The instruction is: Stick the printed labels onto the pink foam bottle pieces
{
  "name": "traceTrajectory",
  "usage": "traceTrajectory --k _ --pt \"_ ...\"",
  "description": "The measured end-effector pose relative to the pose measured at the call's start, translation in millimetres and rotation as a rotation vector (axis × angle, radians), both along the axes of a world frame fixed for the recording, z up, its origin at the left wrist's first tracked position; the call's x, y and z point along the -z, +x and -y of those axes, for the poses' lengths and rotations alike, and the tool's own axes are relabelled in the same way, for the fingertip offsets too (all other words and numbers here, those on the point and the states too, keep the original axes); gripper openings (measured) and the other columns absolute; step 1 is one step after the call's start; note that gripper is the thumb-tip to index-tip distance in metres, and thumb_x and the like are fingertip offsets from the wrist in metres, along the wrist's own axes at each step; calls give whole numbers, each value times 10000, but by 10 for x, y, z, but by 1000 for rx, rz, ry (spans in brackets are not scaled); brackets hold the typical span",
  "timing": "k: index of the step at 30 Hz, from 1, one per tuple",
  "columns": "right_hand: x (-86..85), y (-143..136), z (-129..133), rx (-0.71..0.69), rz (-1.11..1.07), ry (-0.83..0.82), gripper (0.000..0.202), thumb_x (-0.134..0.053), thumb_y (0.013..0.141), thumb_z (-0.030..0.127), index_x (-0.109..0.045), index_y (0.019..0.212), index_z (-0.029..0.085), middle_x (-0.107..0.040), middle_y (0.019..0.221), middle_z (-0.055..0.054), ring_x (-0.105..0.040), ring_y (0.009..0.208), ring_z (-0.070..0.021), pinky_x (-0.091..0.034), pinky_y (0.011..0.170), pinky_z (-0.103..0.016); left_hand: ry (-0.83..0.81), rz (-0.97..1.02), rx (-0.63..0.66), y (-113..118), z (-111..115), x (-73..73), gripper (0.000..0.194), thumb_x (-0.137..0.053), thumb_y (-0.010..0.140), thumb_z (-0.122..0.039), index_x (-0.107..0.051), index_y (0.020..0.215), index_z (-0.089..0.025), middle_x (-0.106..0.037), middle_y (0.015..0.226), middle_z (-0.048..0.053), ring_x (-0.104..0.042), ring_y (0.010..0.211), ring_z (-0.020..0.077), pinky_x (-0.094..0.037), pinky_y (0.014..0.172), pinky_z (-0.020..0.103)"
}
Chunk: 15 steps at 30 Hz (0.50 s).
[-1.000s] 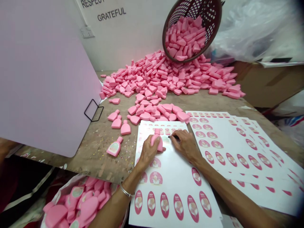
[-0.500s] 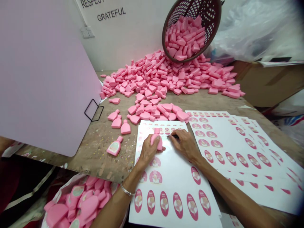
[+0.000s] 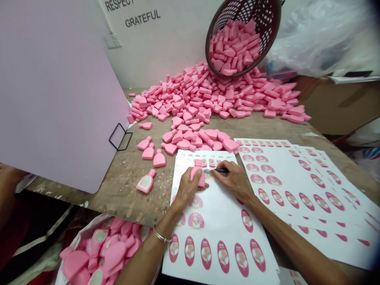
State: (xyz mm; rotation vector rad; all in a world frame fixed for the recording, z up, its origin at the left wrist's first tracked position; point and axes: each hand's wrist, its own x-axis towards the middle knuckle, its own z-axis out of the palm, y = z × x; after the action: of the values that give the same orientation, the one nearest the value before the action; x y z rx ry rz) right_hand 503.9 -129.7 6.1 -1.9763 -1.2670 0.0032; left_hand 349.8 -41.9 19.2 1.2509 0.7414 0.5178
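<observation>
Left hand (image 3: pixel 186 188) is gripping a pink bottle (image 3: pixel 197 173) upright-ish, neck pointing away; right hand (image 3: pixel 234 180), just beside it, is pinching a dark tool (image 3: pixel 221 170) w/ its tip toward the bottle, over the sticker sheet (image 3: pixel 219 221).

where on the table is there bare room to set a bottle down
Bare wood lies between the pink board and the sticker sheet, around the labelled bottle. A strip runs between the bottle heap and right-hand sheets. Elsewhere it is crowded.
</observation>
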Motion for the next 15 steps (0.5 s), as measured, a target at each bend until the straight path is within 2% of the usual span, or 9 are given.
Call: traceTrajectory --k 4,10,13,15 --pt "-71 -49 52 23 -205 50 272 -644 759 468 -558 725 212 -620 717 -19 -558 671 -170 -436 613 -291 -16 36 -29 -3 -14 -22 504 -622 760 -585 -524 980 -143 -591 776 24 -669 604 164 -587 596 306" --pt "-286 -18 122 108 -415 150 347 -650 749 533 -627 772 188 -602 672 -4 -523 600 -130 -437 566 -268 -93 106 -89 -52 -2 -33 523 -605 769 -605 -546 995 -137 -616 749 45 -662 621 174 -586 607 326" --pt "-389 -57 152 44 -475 96 408 -648 744 554 -712 909 186 -645 693 -19 -550 597 -138 -447 533 -265 -239 203 -122 -98 56 -96 568 -509 810 -651 -590 1000 -123 -659 833 96 -662 646 180 -590 618 348" --pt "-447 -143 166 -26 -491 81 403 -648 752 540 -737 947 199 -706 801 -44 -615 699 -177 -494 604 -291 -318 247 -129 -122 106 -171 584 -475 828 -653 -616 1021 -121 -677 884 110 -669 662 191 -592 620 364"
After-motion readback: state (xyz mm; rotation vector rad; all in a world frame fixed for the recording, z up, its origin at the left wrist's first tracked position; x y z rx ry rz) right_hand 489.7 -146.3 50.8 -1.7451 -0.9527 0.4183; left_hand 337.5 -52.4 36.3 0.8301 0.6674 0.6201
